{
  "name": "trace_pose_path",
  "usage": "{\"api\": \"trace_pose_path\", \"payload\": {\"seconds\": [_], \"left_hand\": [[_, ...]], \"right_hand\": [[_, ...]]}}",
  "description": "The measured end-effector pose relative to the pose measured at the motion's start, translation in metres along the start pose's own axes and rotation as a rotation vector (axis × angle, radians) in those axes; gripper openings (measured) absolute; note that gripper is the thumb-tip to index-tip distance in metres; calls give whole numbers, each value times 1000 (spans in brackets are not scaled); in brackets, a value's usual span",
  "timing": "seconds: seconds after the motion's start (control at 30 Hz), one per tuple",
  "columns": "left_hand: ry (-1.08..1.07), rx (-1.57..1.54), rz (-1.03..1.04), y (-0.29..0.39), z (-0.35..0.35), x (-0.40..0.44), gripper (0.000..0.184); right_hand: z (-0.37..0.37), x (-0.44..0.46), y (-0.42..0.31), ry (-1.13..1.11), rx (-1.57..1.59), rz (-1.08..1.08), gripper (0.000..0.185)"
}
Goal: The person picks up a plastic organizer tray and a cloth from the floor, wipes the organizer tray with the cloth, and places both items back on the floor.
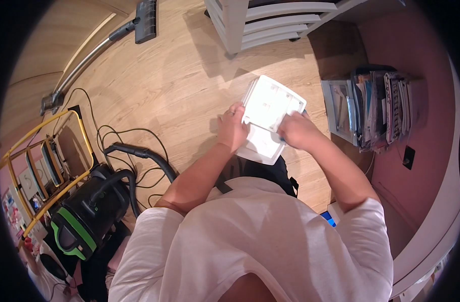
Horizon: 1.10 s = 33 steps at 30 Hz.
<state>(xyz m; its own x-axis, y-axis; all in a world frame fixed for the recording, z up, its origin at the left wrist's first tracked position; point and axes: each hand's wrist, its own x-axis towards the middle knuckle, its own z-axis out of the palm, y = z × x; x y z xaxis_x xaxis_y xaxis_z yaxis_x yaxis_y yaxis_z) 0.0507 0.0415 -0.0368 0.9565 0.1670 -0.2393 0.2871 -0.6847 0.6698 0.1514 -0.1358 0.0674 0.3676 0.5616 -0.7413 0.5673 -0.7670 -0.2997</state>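
Observation:
A white plastic tray with shallow compartments is held up in front of my body, its surface washed out by glare. My left hand grips its left side, thumb over the edge, a ring on one finger. At the tray's right side, my right hand is closed with its fingers curled down against the surface. Small bits of something dark blue show beside those fingers; what it is I cannot make out. Below the hands a paler flat section of the white piece extends toward me.
On the left, a black and green vacuum cleaner lies with its hose and looping cord by a yellow-framed rack. A floor head rests farther off. A white slatted unit stands ahead; files fill a holder at right.

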Motion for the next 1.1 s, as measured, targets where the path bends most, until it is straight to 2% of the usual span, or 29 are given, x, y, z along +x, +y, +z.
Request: {"api": "trace_pose_path", "payload": {"seconds": [0.07,0.13,0.23,0.33,0.4,0.47,0.6,0.63,0.73,0.83,0.9,1.1], "left_hand": [[-30,18,-17,2,-2,0,38],[-36,70,11,3,-4,0,38],[-26,92,35,1,-3,1,39],[-54,30,-7,2,-3,1,38],[-78,2,-37,4,-4,0,37],[-91,5,-45,4,-6,0,37],[-77,54,-13,6,-8,0,41],[-100,52,-32,7,-10,1,41],[-116,35,-58,8,-10,0,42],[-99,46,-77,10,-8,1,43],[-90,25,-98,10,-4,0,41],[9,-79,-73,6,5,1,38]], "right_hand": [[14,-27,32,-178,158,-32,22],[18,-58,60,-117,672,117,15],[22,-71,69,292,1318,206,15],[38,-25,61,762,1083,119,21],[27,7,37,999,730,42,22],[33,38,29,1011,477,44,22],[30,47,19,903,-51,217,24],[34,51,22,799,-78,257,33],[27,47,14,682,-232,297,39],[5,46,4,345,-242,460,41],[-3,49,3,227,-247,457,40],[-14,62,3,74,-432,449,39]]}}
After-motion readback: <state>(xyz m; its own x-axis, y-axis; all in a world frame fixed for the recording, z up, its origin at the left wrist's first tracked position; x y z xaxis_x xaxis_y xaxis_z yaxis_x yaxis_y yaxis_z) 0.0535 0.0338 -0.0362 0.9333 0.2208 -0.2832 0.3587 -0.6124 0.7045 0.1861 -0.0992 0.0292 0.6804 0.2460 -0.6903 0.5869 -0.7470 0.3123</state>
